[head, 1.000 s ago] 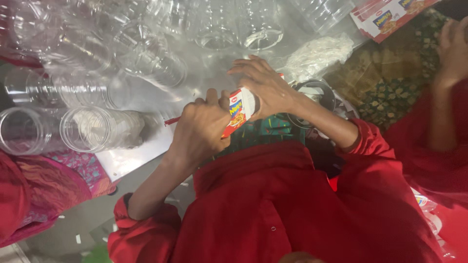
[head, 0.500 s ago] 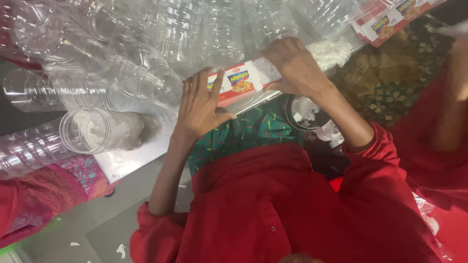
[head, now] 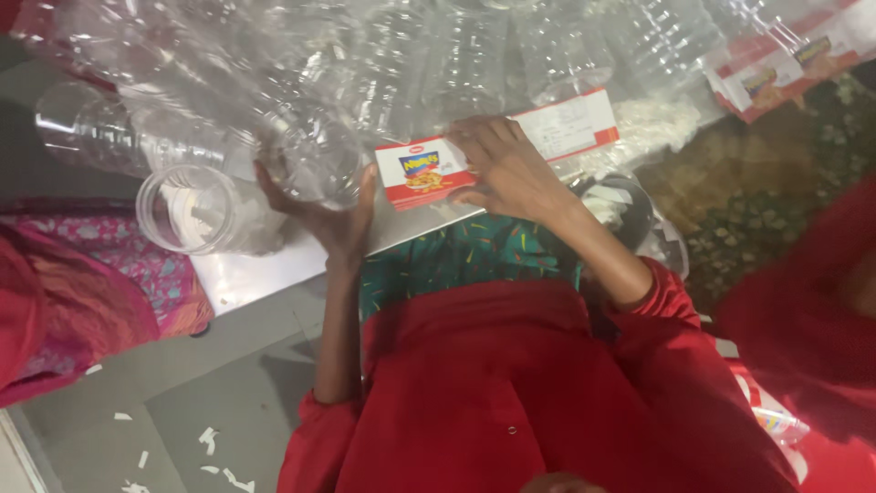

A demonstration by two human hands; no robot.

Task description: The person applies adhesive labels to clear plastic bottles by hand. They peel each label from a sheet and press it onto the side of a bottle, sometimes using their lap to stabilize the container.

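Note:
My left hand point(head: 324, 215) cups a clear plastic jar point(head: 310, 160) from below, at the near edge of a pile of jars. My right hand point(head: 506, 169) lies over the middle of a long red and white paper label point(head: 424, 173) with a snack picture on it. The fingers are curled on the label and hold it flat against the metal table point(head: 265, 269). The label stretches from beside the jar out to the right past my hand. Both my sleeves are red.
Many clear plastic jars point(head: 474, 64) are heaped across the top. One open jar point(head: 187, 210) lies on its side at the left. More labels point(head: 785, 59) sit at the top right. A pink patterned cloth point(head: 91, 274) is at the left, and a person in red point(head: 821, 274) at the right.
My left hand left the label and moved left onto a clear jar. My right hand stayed on the label, which now lies stretched out flat.

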